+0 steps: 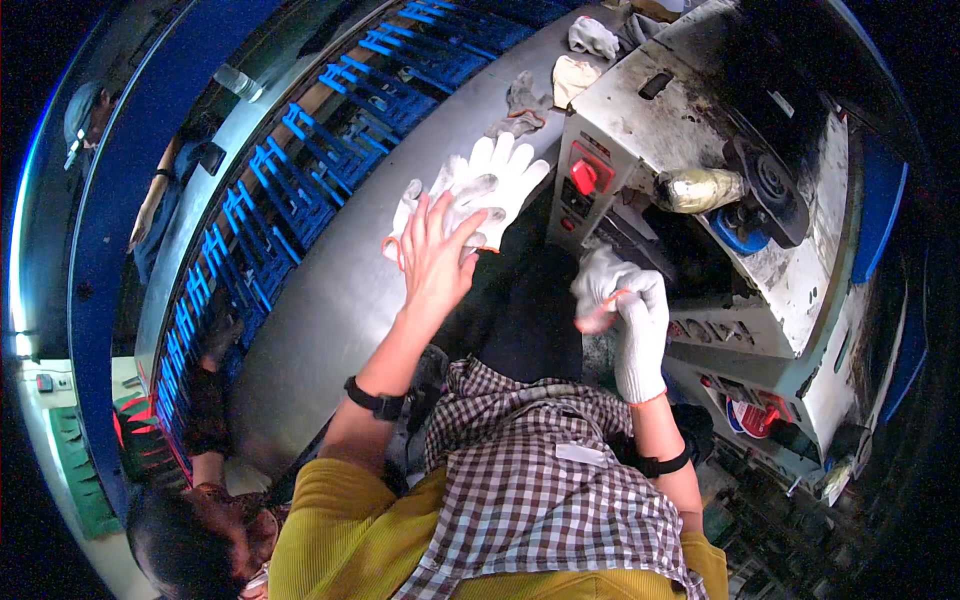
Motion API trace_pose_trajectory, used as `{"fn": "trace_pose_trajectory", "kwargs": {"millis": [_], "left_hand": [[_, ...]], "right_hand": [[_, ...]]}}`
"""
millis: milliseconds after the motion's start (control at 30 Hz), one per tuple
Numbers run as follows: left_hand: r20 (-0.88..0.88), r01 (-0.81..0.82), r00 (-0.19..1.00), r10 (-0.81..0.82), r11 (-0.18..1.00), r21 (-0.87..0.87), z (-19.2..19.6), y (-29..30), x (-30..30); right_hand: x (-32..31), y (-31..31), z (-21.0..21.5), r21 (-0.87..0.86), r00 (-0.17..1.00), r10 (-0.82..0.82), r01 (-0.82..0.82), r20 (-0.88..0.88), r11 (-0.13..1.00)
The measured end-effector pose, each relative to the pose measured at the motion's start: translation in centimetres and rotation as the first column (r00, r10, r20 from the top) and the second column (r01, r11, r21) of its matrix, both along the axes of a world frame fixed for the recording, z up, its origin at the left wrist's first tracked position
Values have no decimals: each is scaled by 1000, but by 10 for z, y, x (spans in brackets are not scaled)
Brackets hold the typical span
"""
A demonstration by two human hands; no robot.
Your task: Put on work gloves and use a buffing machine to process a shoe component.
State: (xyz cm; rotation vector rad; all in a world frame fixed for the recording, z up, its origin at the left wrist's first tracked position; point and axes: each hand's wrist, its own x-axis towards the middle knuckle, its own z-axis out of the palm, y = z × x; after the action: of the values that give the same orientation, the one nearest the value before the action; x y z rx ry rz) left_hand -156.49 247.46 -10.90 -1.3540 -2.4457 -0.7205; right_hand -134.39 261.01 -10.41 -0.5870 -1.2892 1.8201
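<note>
The wearer's right hand (642,305), in a white knitted glove, is closing its fingers around a loose, grey-smudged glove (597,278) with an orange cuff edge. The bare left hand (437,250) is spreading its fingers open over a small pile of white gloves (512,178), some of them greyed, touching them from above. The pile is lying at the near edge of a smooth grey metal table (335,290), which is bending in a long curve through the fisheye view.

Farther along the table, a dirty grey glove (525,100), a cream cloth (575,78) and a crumpled white bundle (593,38) are lying near a machine. A long blue rack (290,190) of narrow bars is lining the table's far side.

On the right, the pale, grime-stained machine (640,100) is showing a red switch (584,177) and carrying a dark wheel-like part (770,180) beside a yellowish wrapped cylinder (702,188).

A dark-haired co-worker (185,540) is leaning in at lower left, and another person's arm (150,210) is reaching down beyond the rack. The wearer is wearing a checked apron (530,480) over a mustard top (335,530).
</note>
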Motion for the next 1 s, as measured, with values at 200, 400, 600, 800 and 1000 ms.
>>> {"fn": "trace_pose_trajectory", "kwargs": {"millis": [200,400,600,800,1000], "left_hand": [[588,-148,809,25,976,161,-15,-1,-43],[563,27,819,-108,988,150,-25,-7,-49],[442,6,897,9,999,-33,-42,-11,-53],[307,-72,950,60,997,29,-21,2,-32],[939,129,127,-319,944,304,11,19,41]], "right_hand": [[-43,-7,5,27,875,250,-287,415,957],[-131,0,-23,688,833,-170,-300,526,660],[-119,25,-38,-222,922,84,2,377,975],[-49,34,-26,-602,979,202,-182,-36,778],[-15,6,-8,-154,982,98,-74,158,985]]}}
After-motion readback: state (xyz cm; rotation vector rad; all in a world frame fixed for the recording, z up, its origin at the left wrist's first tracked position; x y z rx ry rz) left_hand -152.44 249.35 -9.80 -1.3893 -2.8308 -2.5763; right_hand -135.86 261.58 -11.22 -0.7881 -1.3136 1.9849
